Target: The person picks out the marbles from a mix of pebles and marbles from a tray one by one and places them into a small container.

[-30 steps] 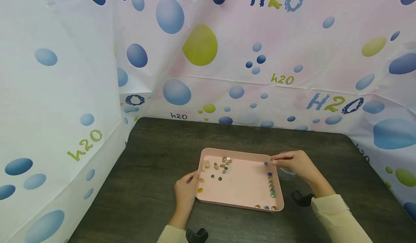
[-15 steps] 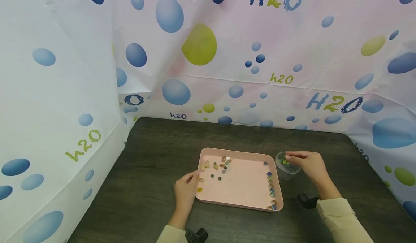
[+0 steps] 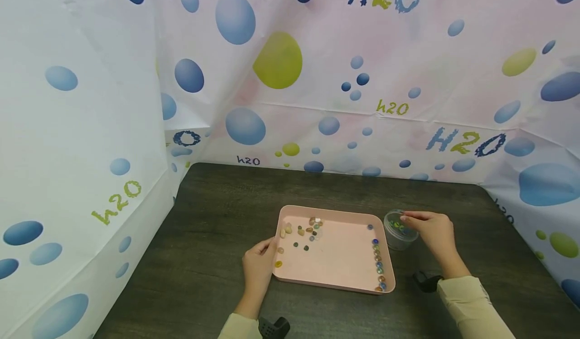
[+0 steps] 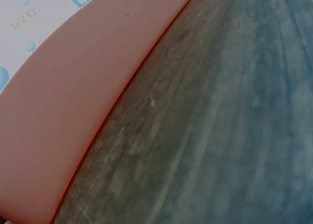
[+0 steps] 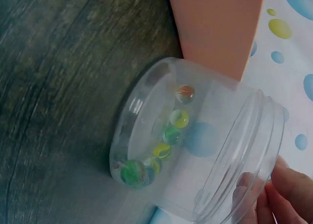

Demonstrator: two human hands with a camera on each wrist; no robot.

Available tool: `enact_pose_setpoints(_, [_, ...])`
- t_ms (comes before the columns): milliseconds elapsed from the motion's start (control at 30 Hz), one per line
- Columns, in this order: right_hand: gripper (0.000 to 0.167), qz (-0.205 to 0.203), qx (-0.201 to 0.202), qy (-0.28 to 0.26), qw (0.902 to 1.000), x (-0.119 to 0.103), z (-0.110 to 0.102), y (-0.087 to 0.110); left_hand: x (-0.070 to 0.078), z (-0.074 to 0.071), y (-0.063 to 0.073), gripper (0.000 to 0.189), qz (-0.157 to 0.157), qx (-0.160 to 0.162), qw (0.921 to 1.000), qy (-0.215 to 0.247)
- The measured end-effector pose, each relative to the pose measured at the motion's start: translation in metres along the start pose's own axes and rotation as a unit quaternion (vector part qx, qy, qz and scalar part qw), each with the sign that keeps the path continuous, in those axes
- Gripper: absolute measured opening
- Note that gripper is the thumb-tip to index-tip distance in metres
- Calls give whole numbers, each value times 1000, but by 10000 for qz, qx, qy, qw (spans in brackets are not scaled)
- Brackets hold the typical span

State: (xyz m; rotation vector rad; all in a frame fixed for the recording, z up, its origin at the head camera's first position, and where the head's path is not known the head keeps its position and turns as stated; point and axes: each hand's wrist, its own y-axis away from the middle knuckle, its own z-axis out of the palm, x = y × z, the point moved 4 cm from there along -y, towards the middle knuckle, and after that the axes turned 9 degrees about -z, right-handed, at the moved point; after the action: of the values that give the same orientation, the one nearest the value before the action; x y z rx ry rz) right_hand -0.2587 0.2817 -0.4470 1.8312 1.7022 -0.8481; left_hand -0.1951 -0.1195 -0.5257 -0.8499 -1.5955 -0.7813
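My left hand [image 3: 258,266] grips the left rim of a pink tray [image 3: 335,258], which lies on the dark table. My right hand [image 3: 431,230] is at the mouth of a clear plastic jar [image 3: 400,239] beside the tray's right end. In the right wrist view, thumb and fingers stand a little apart at the jar's rim, with no marble visible between them. Inside the jar lie several green and yellow marbles [image 5: 162,150] and an orange-streaked marble [image 5: 186,93]. More marbles [image 3: 378,258] line the tray's right wall. Several small stones [image 3: 301,232] are scattered in its left part.
The dark wooden table [image 3: 217,218] extends around the tray. A white sheet [image 3: 317,97] printed with blue and green drops hangs behind and at the sides. The jar stands close to the tray's wall.
My right hand has gone from the tray's far right corner to the jar's mouth, and the small thing it pinched is gone from its fingers. Marbles along the front wall have rolled rightward.
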Motion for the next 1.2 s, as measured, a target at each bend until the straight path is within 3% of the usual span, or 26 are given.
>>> enact_pose_setpoints(600, [53,31,124,94,9999,4,-5,5,0,4,1,15,-170,-127,9997,155])
enact_pose_setpoints(833, [61,142,-39,-118,9998,-6,-8,20,-1,4,0,14,-181,-115,9997,72])
enact_pose_setpoints(933, [68,281,0,-452,9986,-10,-7,28,0,2,0,14,-168,-70,9998,38])
enact_pose_setpoints(1067, [66,507,462,-1462,9869,-13,-4,38,1,0,0,13,-183,-23,9998,11])
enact_pose_setpoints(1200, [49,493,1036,-2829,9523,-16,0,47,1,-1,-1,13,-172,-9,9998,-33])
